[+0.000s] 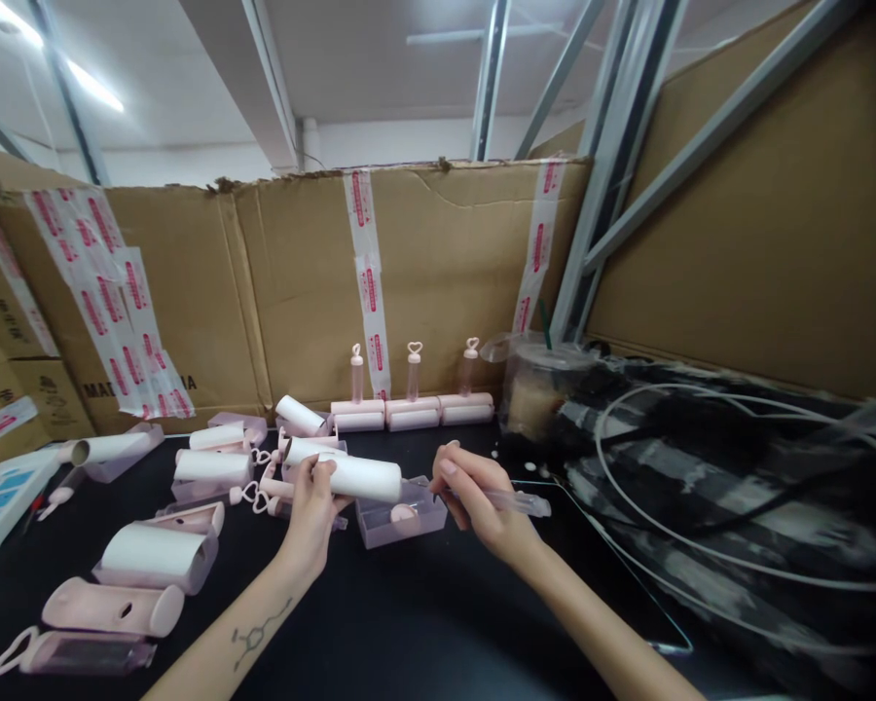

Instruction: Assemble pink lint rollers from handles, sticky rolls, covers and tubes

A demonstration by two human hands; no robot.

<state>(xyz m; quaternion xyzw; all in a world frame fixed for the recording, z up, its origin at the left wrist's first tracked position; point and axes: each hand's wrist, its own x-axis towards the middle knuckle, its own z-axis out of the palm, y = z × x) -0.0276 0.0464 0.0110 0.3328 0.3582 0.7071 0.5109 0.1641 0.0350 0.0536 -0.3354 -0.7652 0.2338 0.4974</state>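
My left hand (312, 506) is closed around a white lint-roller refill roll (365, 478), held level with its end facing right. In my right hand (482, 495) is a slim tool with a clear handle (529, 503); its thin tip points left toward the end of the roll. The frame does not show clearly whether the tip touches the roll. Just below and behind them sits an open translucent pink case (401, 531) with a small round pink piece in it. Pink parts with heart-shaped loops (252, 498) lie left of my left hand.
At the back stand several pink lint rollers (413, 414) with upright heart-topped handles. More rolls in pink cases (153, 553) and a loose pink cover (113, 607) lie on the left. A drink cup (536, 389) and a black bundle with a white cable (701, 487) occupy the right; cardboard (453, 263) walls the back.
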